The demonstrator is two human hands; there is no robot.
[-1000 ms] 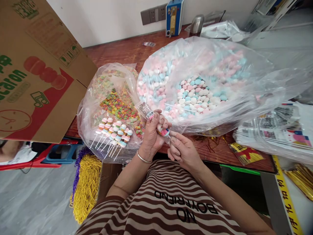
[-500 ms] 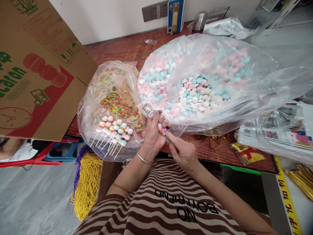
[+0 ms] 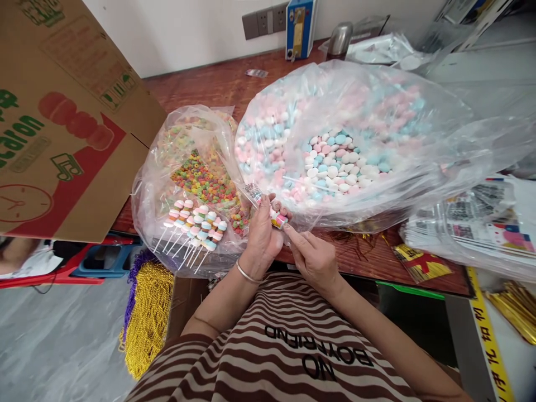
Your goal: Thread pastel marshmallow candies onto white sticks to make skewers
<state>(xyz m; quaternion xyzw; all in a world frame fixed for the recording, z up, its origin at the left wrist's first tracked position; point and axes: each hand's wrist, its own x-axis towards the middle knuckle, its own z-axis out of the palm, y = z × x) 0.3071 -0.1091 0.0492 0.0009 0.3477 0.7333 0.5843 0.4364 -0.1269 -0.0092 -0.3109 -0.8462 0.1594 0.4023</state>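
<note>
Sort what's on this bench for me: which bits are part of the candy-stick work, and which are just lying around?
In use: left hand, right hand, candy stick, finished sticks, ring candy bag, pastel candy bag.

Lying about: cardboard box, gold beads, printed wrappers.

Two hands are at work, a left hand (image 3: 262, 237) and a right hand (image 3: 314, 259), with one candy skewer (image 3: 278, 219) held between them. Two clear plastic bags sit on the table: one large bag of pastel candies (image 3: 343, 151) and one smaller bag of coloured rings (image 3: 201, 178). One bunch of finished skewers (image 3: 196, 223), roughly ten, lies there. One cardboard box (image 3: 62, 117) stands alongside.
</note>
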